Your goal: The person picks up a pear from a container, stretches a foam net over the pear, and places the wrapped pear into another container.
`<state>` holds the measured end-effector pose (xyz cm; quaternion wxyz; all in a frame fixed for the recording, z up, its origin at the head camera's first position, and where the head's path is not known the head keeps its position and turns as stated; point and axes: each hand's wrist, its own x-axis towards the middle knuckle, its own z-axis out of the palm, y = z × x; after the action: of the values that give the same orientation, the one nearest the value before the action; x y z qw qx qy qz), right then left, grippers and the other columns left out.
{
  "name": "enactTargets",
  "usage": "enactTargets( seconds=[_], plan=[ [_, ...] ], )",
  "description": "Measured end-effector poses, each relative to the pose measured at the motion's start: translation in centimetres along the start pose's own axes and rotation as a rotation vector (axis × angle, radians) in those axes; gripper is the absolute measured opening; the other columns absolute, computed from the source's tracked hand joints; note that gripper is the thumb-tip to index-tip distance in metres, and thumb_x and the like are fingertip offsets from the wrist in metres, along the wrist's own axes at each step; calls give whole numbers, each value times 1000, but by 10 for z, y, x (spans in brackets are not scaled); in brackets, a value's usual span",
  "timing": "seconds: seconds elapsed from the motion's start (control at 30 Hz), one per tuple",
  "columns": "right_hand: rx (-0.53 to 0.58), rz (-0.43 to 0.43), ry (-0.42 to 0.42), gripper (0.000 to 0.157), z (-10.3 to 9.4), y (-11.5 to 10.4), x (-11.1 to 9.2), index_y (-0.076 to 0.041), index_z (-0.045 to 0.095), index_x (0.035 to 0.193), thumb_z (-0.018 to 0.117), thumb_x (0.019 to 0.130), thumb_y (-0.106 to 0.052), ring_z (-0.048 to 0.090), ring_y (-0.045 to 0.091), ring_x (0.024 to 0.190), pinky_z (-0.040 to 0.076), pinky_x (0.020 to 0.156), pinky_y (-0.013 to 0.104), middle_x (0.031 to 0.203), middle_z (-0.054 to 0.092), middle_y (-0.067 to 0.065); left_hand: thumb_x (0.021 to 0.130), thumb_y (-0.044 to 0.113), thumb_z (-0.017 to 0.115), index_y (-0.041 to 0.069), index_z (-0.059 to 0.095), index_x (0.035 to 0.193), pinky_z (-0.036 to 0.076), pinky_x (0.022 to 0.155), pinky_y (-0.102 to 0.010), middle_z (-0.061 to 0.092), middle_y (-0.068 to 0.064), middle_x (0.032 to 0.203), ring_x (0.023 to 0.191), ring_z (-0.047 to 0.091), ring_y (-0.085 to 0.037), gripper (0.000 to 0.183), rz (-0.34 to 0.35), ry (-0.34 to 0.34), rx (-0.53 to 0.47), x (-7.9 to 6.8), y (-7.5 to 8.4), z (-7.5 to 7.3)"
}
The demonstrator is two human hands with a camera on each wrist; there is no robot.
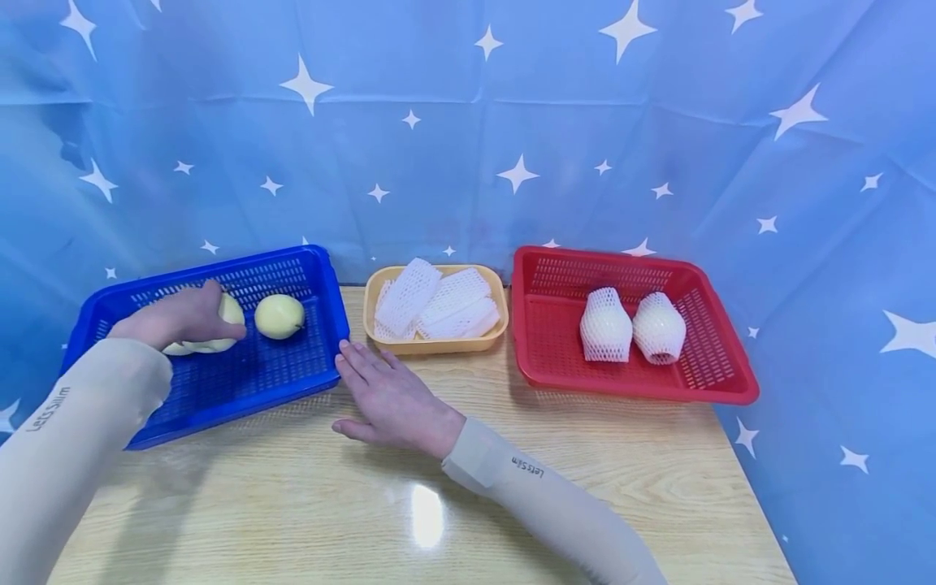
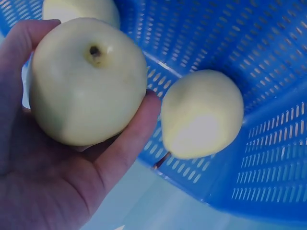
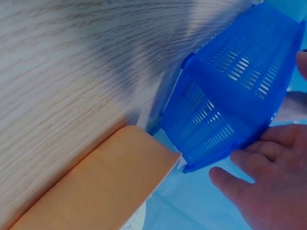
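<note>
In the left wrist view my left hand (image 1: 170,318) grips a pale yellow-green pear (image 2: 91,91), thumb and fingers curled round its sides. This happens inside the blue perforated basket (image 1: 241,405) at the left. Another pear (image 1: 279,317), stem pointing outward, lies to the right of that hand in the basket. At least one more pear (image 2: 81,10) shows behind the held one, partly hidden. My right hand (image 1: 400,406) has its fingers extended, and the fingertips touch the basket's right rim near its front corner. Nothing is held in it.
A tan oval tub (image 1: 435,347) with several white foam net sleeves (image 1: 409,296) stands in the middle. To its right, a red basket (image 1: 621,388) contains two net-wrapped fruits, a left one (image 1: 606,327) and a right one (image 1: 659,327). A blue starred curtain (image 1: 439,179) hangs behind the wooden table (image 1: 307,504).
</note>
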<state>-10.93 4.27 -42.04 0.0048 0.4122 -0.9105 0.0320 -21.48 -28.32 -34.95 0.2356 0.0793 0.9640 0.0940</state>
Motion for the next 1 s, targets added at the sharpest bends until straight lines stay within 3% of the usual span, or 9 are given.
enactTargets(
  seconds=[0.1,0.2,0.33,0.53,0.7,0.83,1.0],
  plan=[
    [26,6,-6,88,0,1,0,-2,25,163,48,103,-63,16,27,158,25,124,49,171,13,16,92,47,71,-28,18,140,47,89,-70,49,-48,118,104,55,-57,103,8,49,8,-4,1,-3],
    [57,6,0,87,2,3,-1,-3,25,163,46,104,-62,15,27,158,24,125,48,172,11,15,92,46,72,-26,22,137,49,81,-65,54,-38,104,91,57,-48,99,20,101,-3,-8,4,-4],
    [122,5,22,84,3,7,-4,-3,26,163,44,105,-61,16,27,158,22,126,47,172,11,13,91,45,73,-22,27,136,49,69,-55,54,-31,98,83,55,-41,93,48,171,-30,-15,12,-2],
    [234,28,83,78,-1,14,-12,-4,31,162,46,106,-56,16,24,158,21,126,48,171,19,12,90,41,74,-17,29,141,47,58,-46,51,-31,106,83,53,-41,89,60,304,-118,-26,27,5],
    [348,98,159,75,-8,20,-21,-2,34,160,50,106,-53,19,25,157,20,126,44,169,24,13,91,40,73,-12,28,148,47,52,-41,48,-32,117,87,52,-43,89,55,406,-204,-36,45,10],
    [453,176,210,74,-14,27,-33,-4,37,160,50,106,-53,19,21,157,20,126,39,170,24,8,90,37,74,-11,28,151,50,52,-43,47,-31,122,89,54,-43,91,85,486,-241,-43,63,13],
    [560,271,281,72,-21,33,-47,-6,39,159,49,106,-54,22,16,156,26,124,41,169,27,2,88,32,77,-11,30,151,53,59,-49,48,-30,126,94,54,-43,90,142,569,-275,-52,84,19]
  ],
)
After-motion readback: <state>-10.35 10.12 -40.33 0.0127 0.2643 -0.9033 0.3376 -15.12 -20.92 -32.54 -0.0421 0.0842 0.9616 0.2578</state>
